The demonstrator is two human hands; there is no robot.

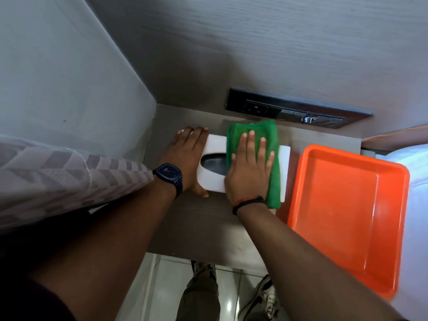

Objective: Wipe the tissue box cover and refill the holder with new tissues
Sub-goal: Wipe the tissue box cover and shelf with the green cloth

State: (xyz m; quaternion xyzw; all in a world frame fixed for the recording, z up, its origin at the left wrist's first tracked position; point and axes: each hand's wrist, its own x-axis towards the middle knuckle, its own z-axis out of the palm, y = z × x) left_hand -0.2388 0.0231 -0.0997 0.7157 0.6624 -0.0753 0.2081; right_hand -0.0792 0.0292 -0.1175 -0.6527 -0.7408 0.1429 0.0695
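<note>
Pressing a green cloth (266, 158) flat, spread right hand (249, 169); left hand (185, 158) steadies smooth white cover (212, 179).

Hotel-like bedroom: pillow (69, 172), bedside socket panel (298, 111) (wall-mounted).

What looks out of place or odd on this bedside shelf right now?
Little stands out. The orange tray overhangs the shelf's front edge, and the tissue box cover's slot shows no tissue.

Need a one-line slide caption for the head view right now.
Right hand presses a green cloth across the white tissue box cover while the left hand steadies it, beside an orange tray.
</note>
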